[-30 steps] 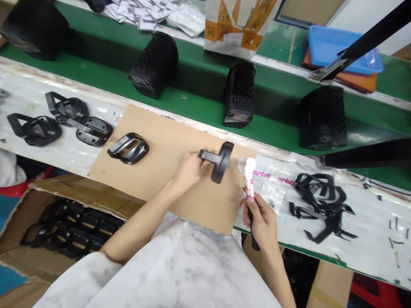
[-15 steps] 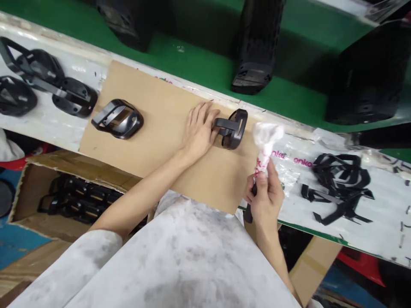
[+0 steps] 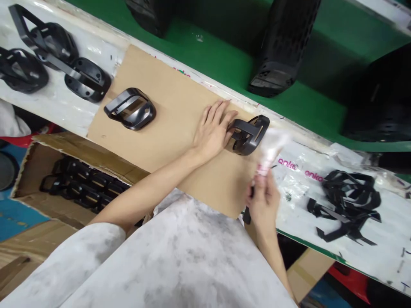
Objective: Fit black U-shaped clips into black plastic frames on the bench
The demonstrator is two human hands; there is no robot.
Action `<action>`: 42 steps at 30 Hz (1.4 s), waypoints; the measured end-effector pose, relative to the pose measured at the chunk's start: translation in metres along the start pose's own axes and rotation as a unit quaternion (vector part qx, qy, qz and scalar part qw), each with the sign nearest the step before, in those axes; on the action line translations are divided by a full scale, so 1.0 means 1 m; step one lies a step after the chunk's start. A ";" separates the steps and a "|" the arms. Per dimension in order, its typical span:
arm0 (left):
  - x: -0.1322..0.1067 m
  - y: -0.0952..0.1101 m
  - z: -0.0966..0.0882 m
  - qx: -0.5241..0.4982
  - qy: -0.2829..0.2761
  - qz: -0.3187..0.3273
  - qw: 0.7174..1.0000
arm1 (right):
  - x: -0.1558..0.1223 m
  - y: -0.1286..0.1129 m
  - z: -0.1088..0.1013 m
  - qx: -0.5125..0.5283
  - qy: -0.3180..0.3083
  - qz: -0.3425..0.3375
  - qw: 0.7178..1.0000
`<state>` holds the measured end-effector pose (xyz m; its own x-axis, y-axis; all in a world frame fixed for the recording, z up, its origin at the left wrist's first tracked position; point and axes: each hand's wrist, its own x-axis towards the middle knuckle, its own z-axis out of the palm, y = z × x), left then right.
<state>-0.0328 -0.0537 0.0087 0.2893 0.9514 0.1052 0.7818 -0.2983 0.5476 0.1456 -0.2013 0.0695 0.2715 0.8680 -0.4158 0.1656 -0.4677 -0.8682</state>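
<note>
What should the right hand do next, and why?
Perhaps lightly tap the nearest black part with the wrapped tool: the right hand holds it close to the part, which lies on the cardboard with the left hand at its other side.

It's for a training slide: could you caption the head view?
Left hand flat on cardboard, touching a black part; right hand gripping a white-wrapped tool.
</note>
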 end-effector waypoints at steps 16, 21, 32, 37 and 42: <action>-0.010 0.011 -0.028 -0.328 0.035 -0.074 0.941 | 0.022 0.027 -0.053 -0.263 0.058 -0.064 0.961; -0.022 0.034 -0.042 -0.491 -0.052 -0.156 0.856 | 0.023 0.025 -0.042 -0.305 0.104 -0.160 0.933; -0.036 0.070 -0.073 -0.520 -0.140 -0.176 0.824 | 0.003 -0.035 -0.002 -0.139 0.084 -0.400 0.902; -0.045 0.069 -0.084 -0.618 -0.202 -0.154 0.744 | 0.004 -0.036 0.002 -0.088 0.060 -0.389 0.915; -0.050 0.065 -0.087 -0.742 -0.196 -0.193 0.612 | 0.001 -0.031 0.002 -0.044 0.084 -0.389 0.916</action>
<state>-0.0450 -0.1144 0.1112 0.5784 0.7512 -0.3180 -0.4434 0.6168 0.6504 0.1386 -0.1857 0.0956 0.1793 0.9097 0.3746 0.4453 0.2645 -0.8554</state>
